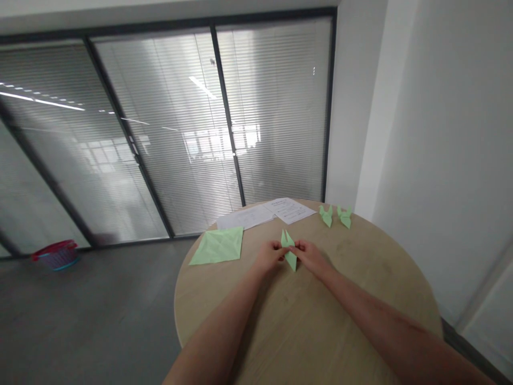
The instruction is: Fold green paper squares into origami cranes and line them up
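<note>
Glass partitions with slatted blinds [276, 107] are rising behind the round, pale wooden table [340, 299] where you are working. On it, between your hands, a slim, pointed piece of folded light-green paper [290, 261] is aiming two narrow tips away from you and one broader tip towards you. Your left hand [269, 254] is pinching its left edge near the middle, and your right hand [310, 255] is pinching the right edge, fingertips nearly meeting. Beyond the folded piece and to its right, two small light-green paper birds [326, 216] [344, 217] are sitting side by side. To its left, a creased light-green paper sheet [218, 247] is lying open; beyond it, white printed papers [290, 210] are resting near the table's far edge.

Being paper, the piece is probably weighing almost nothing, its layered middle feeling stiffer than its thin tips, which are likely to be bending or crumpling under pressure. Your pinch at the middle is looking like the sound hold: light, flat and clear of the points.
</note>
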The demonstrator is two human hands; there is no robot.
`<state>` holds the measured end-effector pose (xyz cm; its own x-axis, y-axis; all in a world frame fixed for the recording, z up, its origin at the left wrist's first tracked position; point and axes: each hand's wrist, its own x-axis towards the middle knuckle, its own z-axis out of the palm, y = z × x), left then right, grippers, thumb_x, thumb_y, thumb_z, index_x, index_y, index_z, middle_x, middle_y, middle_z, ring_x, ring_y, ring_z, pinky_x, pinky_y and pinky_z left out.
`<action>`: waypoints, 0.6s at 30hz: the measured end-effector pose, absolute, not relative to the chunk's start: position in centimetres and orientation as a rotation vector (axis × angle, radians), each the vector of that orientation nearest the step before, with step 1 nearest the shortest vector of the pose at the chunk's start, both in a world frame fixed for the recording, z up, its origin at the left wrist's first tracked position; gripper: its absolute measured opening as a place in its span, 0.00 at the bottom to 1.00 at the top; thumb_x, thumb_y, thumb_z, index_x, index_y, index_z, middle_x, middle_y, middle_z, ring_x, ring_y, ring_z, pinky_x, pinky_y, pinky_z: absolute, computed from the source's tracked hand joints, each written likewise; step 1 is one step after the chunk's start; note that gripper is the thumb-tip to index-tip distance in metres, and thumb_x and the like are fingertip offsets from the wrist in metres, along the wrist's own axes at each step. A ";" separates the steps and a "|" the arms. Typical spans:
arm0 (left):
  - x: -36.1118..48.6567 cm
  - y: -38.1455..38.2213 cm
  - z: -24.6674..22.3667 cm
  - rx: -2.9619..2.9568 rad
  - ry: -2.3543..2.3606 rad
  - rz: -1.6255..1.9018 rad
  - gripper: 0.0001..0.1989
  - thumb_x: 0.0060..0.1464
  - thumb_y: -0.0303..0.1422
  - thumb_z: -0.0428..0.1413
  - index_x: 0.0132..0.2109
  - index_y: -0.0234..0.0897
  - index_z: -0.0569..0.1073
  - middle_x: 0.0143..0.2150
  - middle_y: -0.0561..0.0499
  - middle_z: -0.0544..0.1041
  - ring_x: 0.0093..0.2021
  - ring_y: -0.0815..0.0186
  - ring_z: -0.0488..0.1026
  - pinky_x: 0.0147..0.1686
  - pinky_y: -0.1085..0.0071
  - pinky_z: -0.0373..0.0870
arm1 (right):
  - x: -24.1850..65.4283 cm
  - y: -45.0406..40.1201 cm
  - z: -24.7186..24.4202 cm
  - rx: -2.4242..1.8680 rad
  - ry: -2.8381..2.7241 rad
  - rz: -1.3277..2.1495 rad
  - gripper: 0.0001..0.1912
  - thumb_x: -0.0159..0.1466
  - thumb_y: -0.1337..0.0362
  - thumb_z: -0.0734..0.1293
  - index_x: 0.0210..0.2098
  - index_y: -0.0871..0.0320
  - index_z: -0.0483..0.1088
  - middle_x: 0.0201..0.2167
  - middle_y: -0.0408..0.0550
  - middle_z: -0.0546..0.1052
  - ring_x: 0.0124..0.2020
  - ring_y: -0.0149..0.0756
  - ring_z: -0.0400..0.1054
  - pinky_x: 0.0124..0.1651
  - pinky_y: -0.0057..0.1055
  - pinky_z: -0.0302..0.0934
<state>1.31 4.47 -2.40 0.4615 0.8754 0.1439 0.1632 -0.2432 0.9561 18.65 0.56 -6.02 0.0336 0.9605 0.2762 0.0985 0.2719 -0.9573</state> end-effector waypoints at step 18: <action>0.3 4.0 -0.3 1.577 0.870 1.060 0.19 0.53 0.47 0.64 0.40 0.33 0.80 0.33 0.48 0.79 0.30 0.68 0.74 0.33 0.71 0.73 | 18.3 -1.0 -4.8 -1.001 -1.236 1.237 0.21 0.54 0.48 0.75 0.36 0.59 0.76 0.31 0.48 0.80 0.29 0.35 0.71 0.34 0.29 0.64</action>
